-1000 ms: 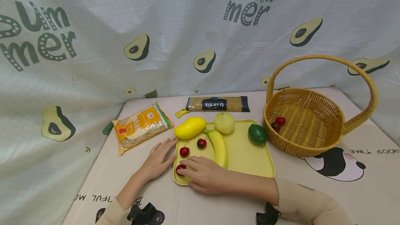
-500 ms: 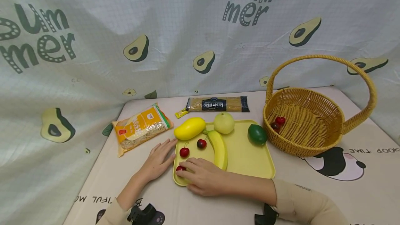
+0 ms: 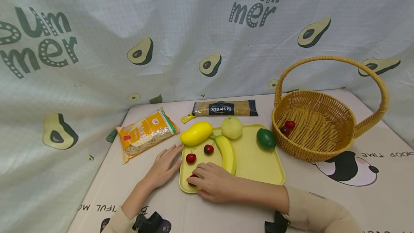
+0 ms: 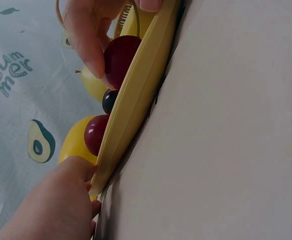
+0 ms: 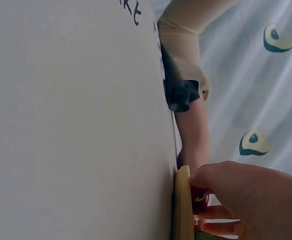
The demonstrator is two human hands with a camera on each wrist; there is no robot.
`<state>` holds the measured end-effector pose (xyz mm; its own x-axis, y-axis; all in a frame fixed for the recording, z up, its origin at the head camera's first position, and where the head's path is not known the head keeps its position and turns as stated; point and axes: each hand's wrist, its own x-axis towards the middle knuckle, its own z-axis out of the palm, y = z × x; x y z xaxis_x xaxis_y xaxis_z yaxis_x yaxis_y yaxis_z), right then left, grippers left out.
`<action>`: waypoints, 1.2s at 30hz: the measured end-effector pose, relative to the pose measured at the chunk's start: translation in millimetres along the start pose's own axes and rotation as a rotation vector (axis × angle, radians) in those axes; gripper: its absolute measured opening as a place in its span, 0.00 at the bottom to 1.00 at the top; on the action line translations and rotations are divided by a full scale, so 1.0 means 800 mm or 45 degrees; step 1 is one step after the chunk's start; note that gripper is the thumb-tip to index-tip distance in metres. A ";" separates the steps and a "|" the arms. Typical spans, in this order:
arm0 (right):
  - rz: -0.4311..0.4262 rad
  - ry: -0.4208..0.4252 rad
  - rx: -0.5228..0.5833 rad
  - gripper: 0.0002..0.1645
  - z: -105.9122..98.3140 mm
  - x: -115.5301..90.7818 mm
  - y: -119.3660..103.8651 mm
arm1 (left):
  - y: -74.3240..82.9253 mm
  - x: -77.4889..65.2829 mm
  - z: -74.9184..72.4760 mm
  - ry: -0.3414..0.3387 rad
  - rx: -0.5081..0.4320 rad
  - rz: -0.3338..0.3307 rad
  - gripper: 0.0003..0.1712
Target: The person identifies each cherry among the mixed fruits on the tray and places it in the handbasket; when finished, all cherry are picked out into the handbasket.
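Note:
My right hand [image 3: 216,183] pinches a dark red cherry [image 3: 193,179] at the front left corner of the yellow tray [image 3: 255,166]. In the left wrist view, a fingertip lies against that cherry [image 4: 121,62]; in the right wrist view, thumb and fingers surround the cherry [image 5: 200,200]. With fingers stretched out, my left hand [image 3: 164,166] rests at the tray's left edge. Two more cherries, a nearer one [image 3: 191,158] and a farther one [image 3: 208,149], lie on the tray. Beside them is a banana [image 3: 228,155].
A mango [image 3: 196,133], a pale green round fruit [image 3: 231,127] and a dark green fruit [image 3: 266,139] lie around the tray's edges. The wicker basket [image 3: 315,154] at right holds two cherries [image 3: 289,124]. Behind are an oat bag [image 3: 147,132], a pasta pack [image 3: 225,108] and a small yellow packet [image 3: 187,118].
The right hand has shifted slightly to the right, and the cherry at its fingertips has moved right and a little nearer with it. The left hand has stayed in place.

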<state>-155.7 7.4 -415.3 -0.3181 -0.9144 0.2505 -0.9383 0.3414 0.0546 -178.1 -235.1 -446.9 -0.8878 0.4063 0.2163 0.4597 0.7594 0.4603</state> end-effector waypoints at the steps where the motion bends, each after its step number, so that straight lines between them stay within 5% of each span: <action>1: 0.001 -0.002 0.002 0.22 -0.001 -0.001 0.000 | 0.000 0.000 0.000 0.002 0.000 0.002 0.29; 36: 0.018 0.036 0.052 0.16 -0.013 -0.022 0.011 | -0.001 0.001 0.001 0.005 -0.027 0.010 0.30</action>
<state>-156.7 28.6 -408.9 -0.3282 -0.9028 0.2779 -0.9386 0.3448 0.0118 -179.0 -235.3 -447.9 -0.8842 0.4104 0.2233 0.4663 0.7454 0.4764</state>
